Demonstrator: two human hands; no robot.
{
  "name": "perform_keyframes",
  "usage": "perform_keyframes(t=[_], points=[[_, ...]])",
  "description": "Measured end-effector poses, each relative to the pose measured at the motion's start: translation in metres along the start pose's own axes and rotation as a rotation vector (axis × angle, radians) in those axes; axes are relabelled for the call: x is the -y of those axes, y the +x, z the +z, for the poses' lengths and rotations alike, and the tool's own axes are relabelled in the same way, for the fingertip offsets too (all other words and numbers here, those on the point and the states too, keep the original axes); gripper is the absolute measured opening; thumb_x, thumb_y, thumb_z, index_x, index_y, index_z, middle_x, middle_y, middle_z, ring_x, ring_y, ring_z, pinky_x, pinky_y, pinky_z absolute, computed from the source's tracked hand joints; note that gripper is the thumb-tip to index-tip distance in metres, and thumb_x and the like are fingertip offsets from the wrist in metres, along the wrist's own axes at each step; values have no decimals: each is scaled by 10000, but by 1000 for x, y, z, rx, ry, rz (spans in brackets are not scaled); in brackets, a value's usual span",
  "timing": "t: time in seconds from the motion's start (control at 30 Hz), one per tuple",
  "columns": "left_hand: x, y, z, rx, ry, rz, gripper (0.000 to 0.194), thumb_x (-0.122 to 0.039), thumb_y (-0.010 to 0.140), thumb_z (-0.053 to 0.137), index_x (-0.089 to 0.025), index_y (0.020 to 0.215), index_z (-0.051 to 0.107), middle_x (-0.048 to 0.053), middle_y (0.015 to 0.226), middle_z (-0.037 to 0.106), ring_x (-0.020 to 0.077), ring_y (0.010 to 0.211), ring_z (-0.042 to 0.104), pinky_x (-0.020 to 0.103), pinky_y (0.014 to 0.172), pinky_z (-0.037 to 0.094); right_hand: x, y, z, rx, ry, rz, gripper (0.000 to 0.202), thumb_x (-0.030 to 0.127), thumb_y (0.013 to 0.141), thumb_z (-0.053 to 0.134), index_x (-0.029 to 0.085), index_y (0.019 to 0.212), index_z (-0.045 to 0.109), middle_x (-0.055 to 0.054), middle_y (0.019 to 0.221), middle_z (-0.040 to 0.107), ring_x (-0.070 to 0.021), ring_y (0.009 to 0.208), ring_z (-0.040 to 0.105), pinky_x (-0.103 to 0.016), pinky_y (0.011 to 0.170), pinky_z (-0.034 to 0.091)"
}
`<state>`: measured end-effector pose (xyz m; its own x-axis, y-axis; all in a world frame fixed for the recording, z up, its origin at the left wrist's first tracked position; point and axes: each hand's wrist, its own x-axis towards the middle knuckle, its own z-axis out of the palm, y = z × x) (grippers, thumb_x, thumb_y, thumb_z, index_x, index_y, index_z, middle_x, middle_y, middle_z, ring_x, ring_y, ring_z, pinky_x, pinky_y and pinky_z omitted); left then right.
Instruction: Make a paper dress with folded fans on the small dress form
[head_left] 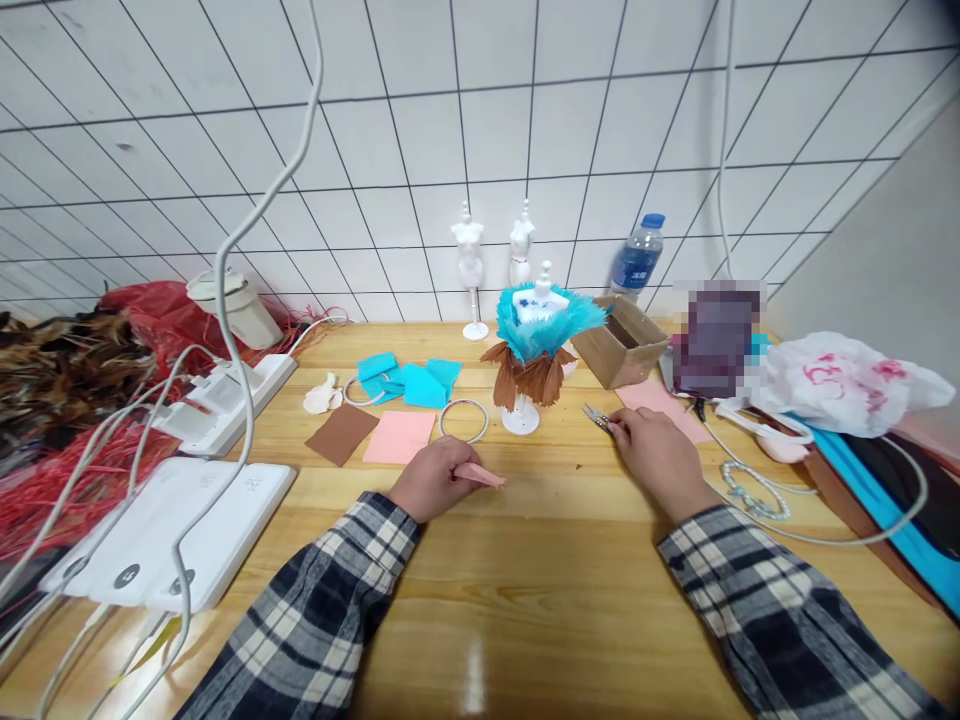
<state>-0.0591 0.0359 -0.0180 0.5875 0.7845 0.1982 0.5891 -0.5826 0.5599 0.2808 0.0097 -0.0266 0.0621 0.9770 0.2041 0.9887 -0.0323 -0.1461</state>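
Observation:
My left hand [439, 478] pinches a small folded piece of pink paper [482, 474] just above the table. To the right, my right hand [660, 455] is closed on a pair of small scissors [596, 417], whose blades point away to the left. Between and beyond my hands stands a small white dress form [521, 418] on a round base. It wears frilled blue paper [551, 328] around the chest and pleated brown paper [529, 380] below. Near my left hand lie a flat pink sheet [397, 437], a brown sheet [341, 435] and a white ring [464, 404].
Two bare dress forms [470, 262] stand by the tiled wall. A cardboard box [626, 340], a water bottle [637, 255] and a plastic bag [847, 385] are at the right. Blue paper pieces [431, 385] lie at the back. White cables [225, 290] cross the left side over a power bank [169, 530].

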Motion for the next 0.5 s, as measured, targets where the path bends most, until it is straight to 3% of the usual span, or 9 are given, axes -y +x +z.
perform_keyframes(t=[0.1,0.17,0.23,0.3,0.37,0.43,0.5], points=[[-12,-1,6,17,-82,-126,131,-335,797,679,-206,785,656,-1,730,685,154,684,613,251,613,413,4,-1,-4,-106,88,3,287,332,940,470,181,1062,680,-133,995,662,-278,965,580,-390,823,430],[-23,0,14,32,-180,-215,191,-367,765,716,-212,853,648,-16,748,688,147,675,607,241,597,409,21,-9,-8,-142,300,-37,329,383,925,496,166,1112,658,-133,1033,657,-268,984,586,-394,862,441],[-36,0,22,10,-268,-291,302,-356,695,775,-210,886,591,-41,707,651,138,640,571,228,561,386,47,-21,-10,-36,631,-96,393,448,892,541,170,1154,637,-117,1048,666,-239,953,611,-352,810,479],[-46,1,28,-34,-362,-338,393,-348,656,799,-212,885,510,-63,671,606,126,607,532,216,526,356,74,-33,-10,164,919,-108,467,473,854,582,178,1215,602,-112,1134,664,-232,994,622,-316,740,502],[-51,1,32,-55,-472,-340,435,-363,668,788,-219,909,456,-61,698,608,125,615,531,214,528,363,94,-41,-10,279,990,-57,391,441,810,636,185,1104,660,-80,1040,700,-215,905,636,-301,702,490],[-53,1,32,-49,-548,-313,431,-380,704,759,-216,967,460,-34,774,634,128,647,548,223,551,391,102,-45,-9,290,1014,-11,258,410,828,598,183,904,695,-40,854,705,-185,769,619,-289,667,464],[-53,1,31,-47,-586,-285,359,-396,763,702,-201,993,506,-5,811,637,131,671,553,234,576,411,102,-45,-8,257,1027,9,257,403,842,556,182,754,655,-6,700,651,-155,656,565,-270,611,429]])
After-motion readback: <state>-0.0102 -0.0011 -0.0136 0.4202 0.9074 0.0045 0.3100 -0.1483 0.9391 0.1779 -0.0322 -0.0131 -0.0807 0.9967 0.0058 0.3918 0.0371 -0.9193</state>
